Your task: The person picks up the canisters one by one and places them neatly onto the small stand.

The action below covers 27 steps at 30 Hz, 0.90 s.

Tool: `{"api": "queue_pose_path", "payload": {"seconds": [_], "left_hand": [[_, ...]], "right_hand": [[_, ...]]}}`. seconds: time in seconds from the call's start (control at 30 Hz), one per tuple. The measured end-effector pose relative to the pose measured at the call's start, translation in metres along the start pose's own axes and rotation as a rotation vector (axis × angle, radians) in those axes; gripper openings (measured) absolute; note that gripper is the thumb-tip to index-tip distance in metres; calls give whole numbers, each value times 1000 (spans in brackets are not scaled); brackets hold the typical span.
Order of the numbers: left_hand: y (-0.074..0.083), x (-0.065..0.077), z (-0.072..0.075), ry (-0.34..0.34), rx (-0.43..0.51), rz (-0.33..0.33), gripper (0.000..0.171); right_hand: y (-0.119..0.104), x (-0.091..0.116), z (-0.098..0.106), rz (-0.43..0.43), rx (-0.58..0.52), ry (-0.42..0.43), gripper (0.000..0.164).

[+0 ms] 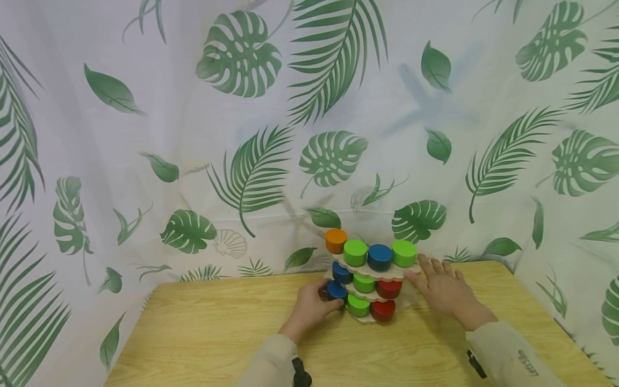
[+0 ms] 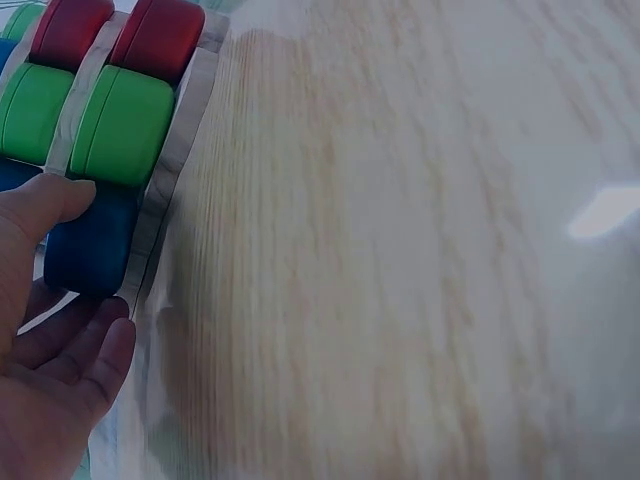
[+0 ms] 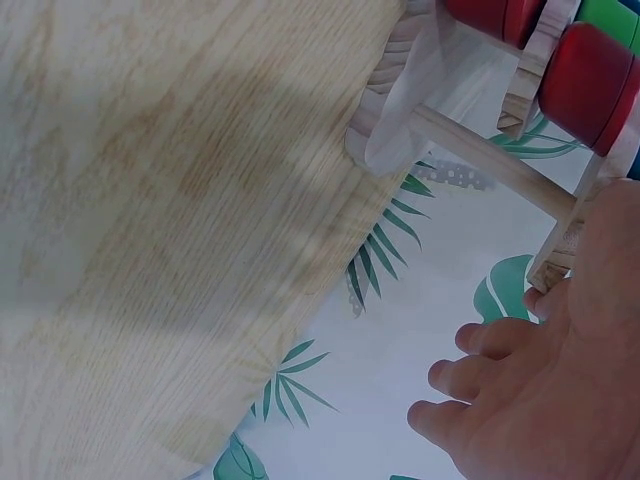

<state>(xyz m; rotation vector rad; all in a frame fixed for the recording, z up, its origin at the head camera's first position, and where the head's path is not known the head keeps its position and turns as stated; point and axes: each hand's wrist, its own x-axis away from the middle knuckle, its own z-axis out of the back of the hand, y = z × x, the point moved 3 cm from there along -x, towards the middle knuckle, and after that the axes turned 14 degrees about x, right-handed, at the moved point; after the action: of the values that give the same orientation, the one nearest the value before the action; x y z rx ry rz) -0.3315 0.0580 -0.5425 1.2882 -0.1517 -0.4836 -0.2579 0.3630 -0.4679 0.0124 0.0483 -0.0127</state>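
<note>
A wooden three-tier rack stands near the back of the table, carrying several round blocks. On its top tier are an orange block, a dark blue block and two light green ones. Blue, green and red blocks sit on the lower tiers. My left hand holds the lowest blue block at the left end, thumb over it and fingers curled round its outer side. At the right end of the top tier, my right hand touches the wood, its fingers extended.
The wood-grain table ends just behind the rack. A white cloth with green leaves hangs beyond that edge and at both sides. A wooden rod joins the rack's tiers at the right end.
</note>
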Motion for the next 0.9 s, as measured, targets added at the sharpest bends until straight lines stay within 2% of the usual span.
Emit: {"api": "queue_pose_path", "payload": {"seconds": [0.9], "left_hand": [[-1,-9,-5,-25,-26,6,53]], "right_hand": [[2,-2,-4,1,2,5,90]]}}
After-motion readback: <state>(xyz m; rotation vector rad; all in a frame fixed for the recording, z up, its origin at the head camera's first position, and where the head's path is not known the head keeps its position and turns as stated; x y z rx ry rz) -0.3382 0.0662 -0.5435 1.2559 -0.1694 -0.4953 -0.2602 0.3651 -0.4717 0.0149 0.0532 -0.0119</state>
